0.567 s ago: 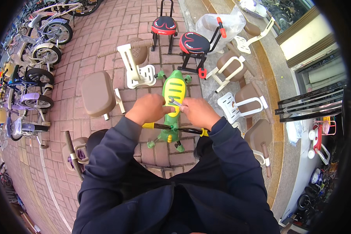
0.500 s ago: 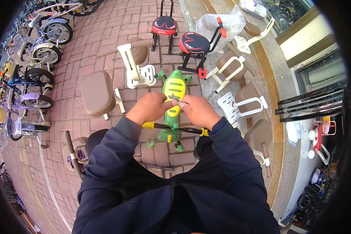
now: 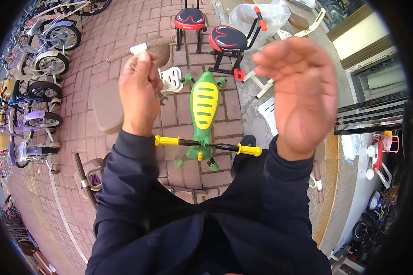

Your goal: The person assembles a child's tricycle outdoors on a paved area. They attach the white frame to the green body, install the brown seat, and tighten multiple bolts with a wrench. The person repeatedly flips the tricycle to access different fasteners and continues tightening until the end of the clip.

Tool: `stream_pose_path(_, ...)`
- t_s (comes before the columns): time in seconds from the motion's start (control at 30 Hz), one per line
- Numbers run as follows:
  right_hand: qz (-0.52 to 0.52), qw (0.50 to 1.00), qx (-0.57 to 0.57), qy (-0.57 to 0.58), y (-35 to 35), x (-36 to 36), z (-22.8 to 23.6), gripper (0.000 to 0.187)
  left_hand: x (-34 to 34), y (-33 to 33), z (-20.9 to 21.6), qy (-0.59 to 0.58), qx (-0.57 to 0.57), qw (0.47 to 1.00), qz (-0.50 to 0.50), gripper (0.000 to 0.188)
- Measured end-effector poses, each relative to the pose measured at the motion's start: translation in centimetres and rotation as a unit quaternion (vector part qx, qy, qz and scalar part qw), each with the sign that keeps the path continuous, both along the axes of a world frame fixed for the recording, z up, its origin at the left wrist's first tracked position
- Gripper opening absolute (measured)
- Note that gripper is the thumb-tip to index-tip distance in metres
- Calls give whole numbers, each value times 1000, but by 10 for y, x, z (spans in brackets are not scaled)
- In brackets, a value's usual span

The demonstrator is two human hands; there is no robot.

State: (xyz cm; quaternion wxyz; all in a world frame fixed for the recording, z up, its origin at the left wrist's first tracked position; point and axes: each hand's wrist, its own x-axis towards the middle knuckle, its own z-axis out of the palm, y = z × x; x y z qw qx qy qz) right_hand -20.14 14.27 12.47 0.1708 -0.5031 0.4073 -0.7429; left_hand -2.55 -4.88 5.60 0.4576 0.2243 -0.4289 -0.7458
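Note:
A green and yellow child's ride-on scooter (image 3: pixel 204 103) stands on the paving between my legs. Its handlebar with yellow grips (image 3: pixel 248 150) is on the side nearest me. My left hand (image 3: pixel 140 94), raised to the left of the scooter, is closed around a small wrench (image 3: pixel 162 99); one metal jaw shows beside the palm and the rest is mostly covered by the fingers. My right hand (image 3: pixel 303 96) is lifted high on the right, palm showing and fingers stretched, holding nothing. It is slightly blurred and hides part of a white seat frame behind it.
Two black and red child seats (image 3: pixel 228 39) stand beyond the scooter. Brown cushioned seats (image 3: pixel 106 106) with cream frames are around it on both sides. Several bicycles (image 3: pixel 55 62) line the left. A stone step (image 3: pixel 332 165) and a doorway run along the right.
My hands were together over the scooter with the wrench between them. They have parted and risen: the left went left with the wrench, the right let go and opened to the right.

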Motion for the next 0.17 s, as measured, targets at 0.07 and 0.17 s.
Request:
stream_pose_path(0.07,85,989,-92,76,18,-12,31,63,8,-3,26,79,-84,993,25,22)
stream_pose_path(0.17,156,981,-104,46,30,-19,35,73,41,-3,58,182,-251,950,-33,40)
